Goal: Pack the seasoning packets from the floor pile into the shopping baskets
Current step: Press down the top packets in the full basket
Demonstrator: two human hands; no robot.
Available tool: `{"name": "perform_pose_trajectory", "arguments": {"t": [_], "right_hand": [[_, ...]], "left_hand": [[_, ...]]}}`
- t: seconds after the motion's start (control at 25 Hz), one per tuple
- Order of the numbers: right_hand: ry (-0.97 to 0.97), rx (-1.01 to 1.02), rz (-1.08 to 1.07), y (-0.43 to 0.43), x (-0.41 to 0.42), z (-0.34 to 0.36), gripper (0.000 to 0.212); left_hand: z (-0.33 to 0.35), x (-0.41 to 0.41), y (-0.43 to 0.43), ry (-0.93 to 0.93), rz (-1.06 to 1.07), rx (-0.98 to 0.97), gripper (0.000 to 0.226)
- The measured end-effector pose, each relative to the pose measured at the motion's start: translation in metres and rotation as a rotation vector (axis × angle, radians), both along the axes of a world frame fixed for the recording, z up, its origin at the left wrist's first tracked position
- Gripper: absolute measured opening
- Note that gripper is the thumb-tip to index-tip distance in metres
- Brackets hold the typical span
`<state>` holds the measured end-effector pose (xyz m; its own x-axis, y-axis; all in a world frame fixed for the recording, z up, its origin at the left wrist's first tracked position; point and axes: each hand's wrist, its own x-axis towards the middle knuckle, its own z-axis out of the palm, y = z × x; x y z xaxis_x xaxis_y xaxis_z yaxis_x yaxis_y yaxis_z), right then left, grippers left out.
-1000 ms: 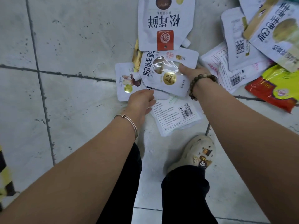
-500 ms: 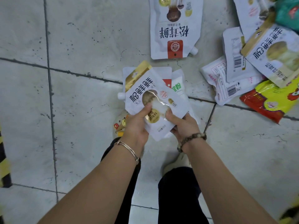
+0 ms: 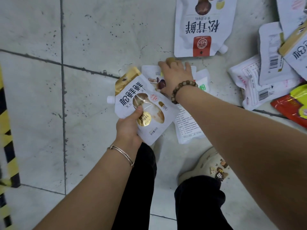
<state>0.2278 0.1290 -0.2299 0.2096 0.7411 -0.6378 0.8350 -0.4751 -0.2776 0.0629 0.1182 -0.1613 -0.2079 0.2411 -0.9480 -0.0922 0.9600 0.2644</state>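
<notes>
The left hand (image 3: 128, 130) gripped a white pouch (image 3: 144, 100) with a gold top. Its thumb pressed on the front and its fingers were hidden behind, and the pouch was tilted with its spout cap to the left. The right hand (image 3: 176, 75) reached past it and lay on a mushroom packet (image 3: 152, 74) on the floor (image 3: 91, 30). Its fingers spread toward the packet's far edge; whether they had hold of it could not be told. A bead bracelet (image 3: 182, 89) circled that wrist, and a thin bangle (image 3: 122, 153) the left one.

Under the right forearm lay a face-down packet (image 3: 187, 128) covered in printed text, and just beside the right hand a green-print packet (image 3: 203, 83). Beyond the fingertips a big pouch (image 3: 202, 30) with a red label lay flat. To the right sat the pile (image 3: 254, 87) — overlapping white packets with barcodes — with a red-and-yellow packet (image 3: 290, 112) at its near edge. A pale shoe (image 3: 199, 165) stood below the right arm, and black-and-yellow tape (image 3: 6, 127) ran along the left edge.
</notes>
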Motion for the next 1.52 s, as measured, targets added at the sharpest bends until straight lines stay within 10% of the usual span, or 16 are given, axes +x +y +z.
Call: {"name": "perform_pose_trajectory", "arguments": {"t": [0.36, 0.88, 1.52], "right_hand": [[-0.105, -0.184, -0.273, -0.004, 0.017, -0.005, 0.045], [0.444, 0.339, -1.774, -0.152, 0.061, 0.151, 0.023], [0.243, 0.579, -2.398, -0.367, -0.013, 0.379, 0.019]], "left_hand": [[-0.012, -0.003, 0.009, 0.027, -0.065, 0.038, 0.022], [0.092, 0.056, 0.015, -0.131, -0.705, 0.194, 0.027], [0.304, 0.148, -0.111, -0.392, -1.595, 0.115, 0.019]]}}
